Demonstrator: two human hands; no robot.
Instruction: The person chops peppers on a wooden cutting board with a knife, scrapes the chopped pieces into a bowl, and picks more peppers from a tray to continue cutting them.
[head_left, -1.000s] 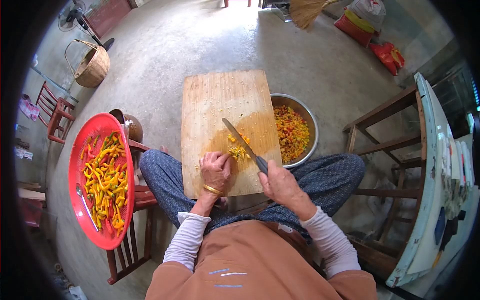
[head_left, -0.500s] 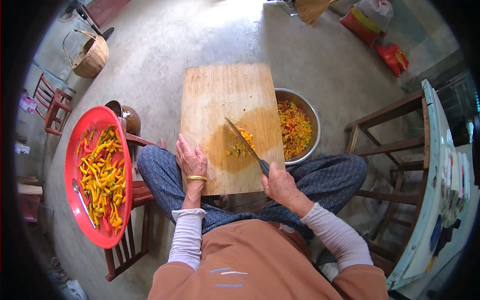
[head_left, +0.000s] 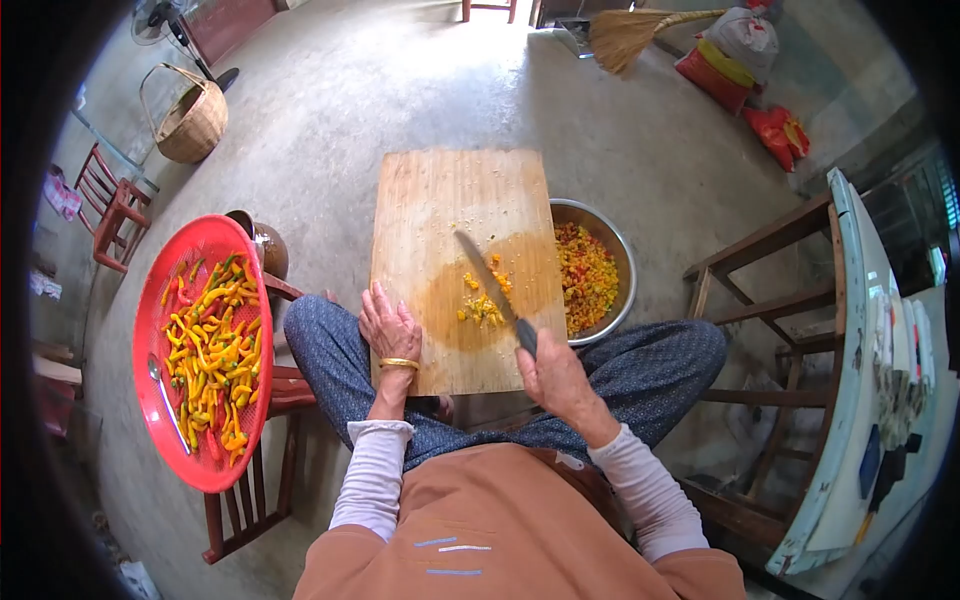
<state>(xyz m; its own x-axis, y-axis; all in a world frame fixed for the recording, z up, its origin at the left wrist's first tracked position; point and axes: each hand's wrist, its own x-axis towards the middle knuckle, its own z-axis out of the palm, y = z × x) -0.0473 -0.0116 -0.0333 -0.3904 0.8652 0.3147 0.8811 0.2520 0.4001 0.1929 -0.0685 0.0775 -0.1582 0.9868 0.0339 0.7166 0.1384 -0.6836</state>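
Note:
A wooden cutting board (head_left: 430, 200) lies across my lap. My right hand (head_left: 558, 378) is closed round the handle of a knife (head_left: 485, 280), its blade over the board among chopped yellow peppers (head_left: 484, 310). At the board's left edge rests my left hand (head_left: 389, 326), open, fingers spread, holding nothing. Beyond the board's right side stands a metal bowl (head_left: 628, 290) of chopped red and yellow peppers. To the left, a red basket (head_left: 150, 400) holds whole peppers (head_left: 212, 350) and a spoon (head_left: 168, 405).
A red chair (head_left: 240, 510) is under the basket, with a brown pot (head_left: 271, 252) behind it. A wooden frame (head_left: 770, 300) and pale green panel (head_left: 835, 400) stand at the right. Farther off are a wicker basket (head_left: 192, 125), a broom (head_left: 625, 40) and sacks (head_left: 728, 65).
My left hand has left the chopped peppers, moved to the board's left edge and opened out. My right hand still has the knife; some pepper pieces have spread apart.

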